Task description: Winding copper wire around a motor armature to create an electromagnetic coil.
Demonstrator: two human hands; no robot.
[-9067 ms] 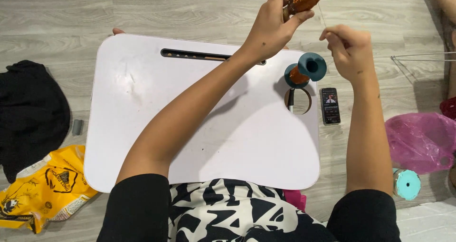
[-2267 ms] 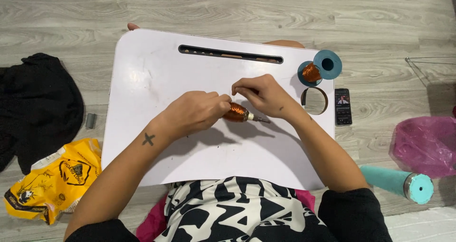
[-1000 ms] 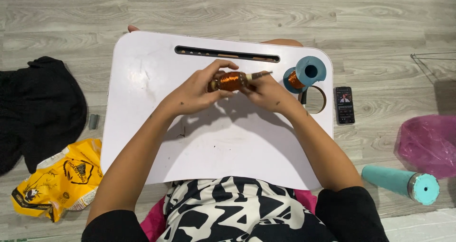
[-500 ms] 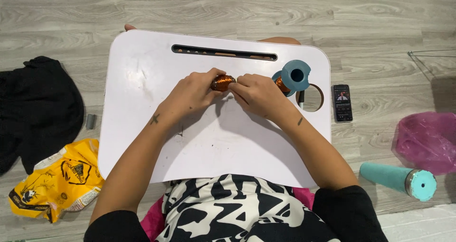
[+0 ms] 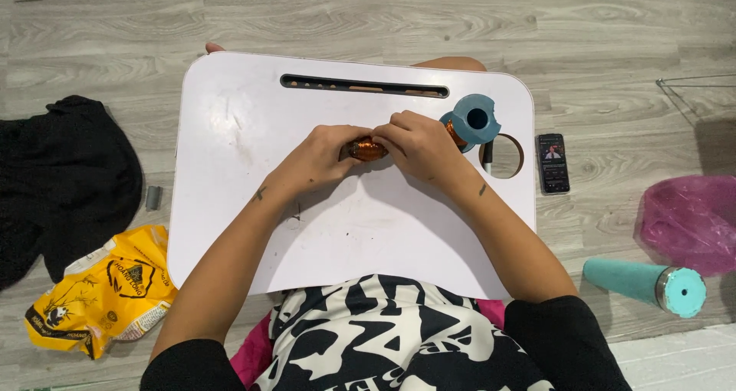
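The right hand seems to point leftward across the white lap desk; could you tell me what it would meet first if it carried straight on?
The right hand already touches the small copper-coloured coil; right behind it are the left hand's fingers, though depth is unclear.

Small coppery wound coil [image 5: 366,149]; lying sideways, pinched between fingertips.

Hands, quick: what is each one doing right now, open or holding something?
Left hand: closed on the copper coil.
Right hand: closed on the same coil, from its other end.
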